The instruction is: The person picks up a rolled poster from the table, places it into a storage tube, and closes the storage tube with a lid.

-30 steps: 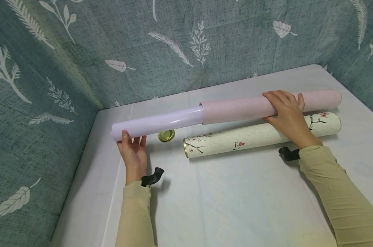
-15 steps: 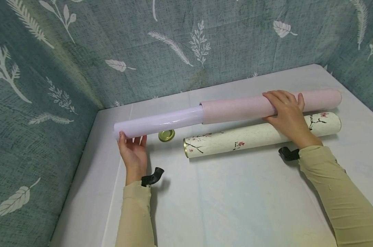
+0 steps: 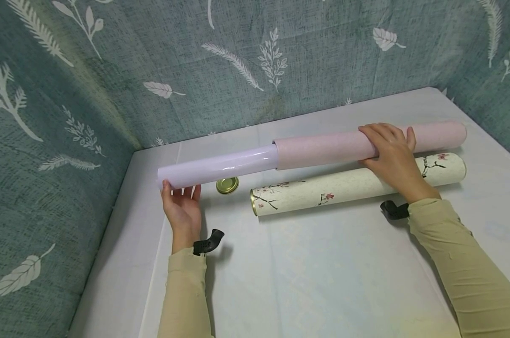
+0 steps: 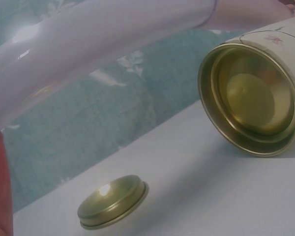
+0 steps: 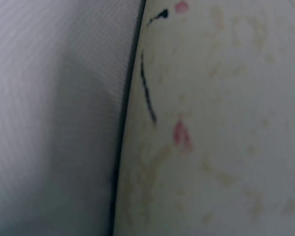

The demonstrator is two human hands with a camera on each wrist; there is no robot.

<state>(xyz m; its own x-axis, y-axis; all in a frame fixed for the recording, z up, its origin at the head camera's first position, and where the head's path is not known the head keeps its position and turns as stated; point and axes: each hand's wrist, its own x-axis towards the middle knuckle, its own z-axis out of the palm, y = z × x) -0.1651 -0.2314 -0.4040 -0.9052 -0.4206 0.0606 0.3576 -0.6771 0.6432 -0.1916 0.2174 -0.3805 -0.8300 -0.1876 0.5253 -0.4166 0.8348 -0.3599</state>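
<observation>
In the head view my left hand (image 3: 183,213) holds the outer end of a glossy white paper roll (image 3: 221,166) from below, thumb on the near side. The roll's other end sits inside the open mouth of a pink cardboard tube (image 3: 322,148). My right hand (image 3: 392,155) grips that tube from above, past its middle. Just in front lies a cream tube with a blossom print (image 3: 343,188), its gold-rimmed end (image 4: 250,98) facing the left wrist camera. Under the roll, a round gold metal lid (image 3: 227,185) lies on the table. Only the cream tube's printed side (image 5: 211,123) fills the right wrist view.
A white cloth covers the table (image 3: 322,272). Green leaf-patterned fabric (image 3: 238,70) hangs along its back and both sides. Black wrist camera mounts (image 3: 209,241) stick out from the cuffs, the right one close to the cream tube.
The paper roll has slid slightly right, a little deeper into the pink tube. My left thumb has shifted slightly left. The right hand, pink tube, cream tube and lid stay in place.
</observation>
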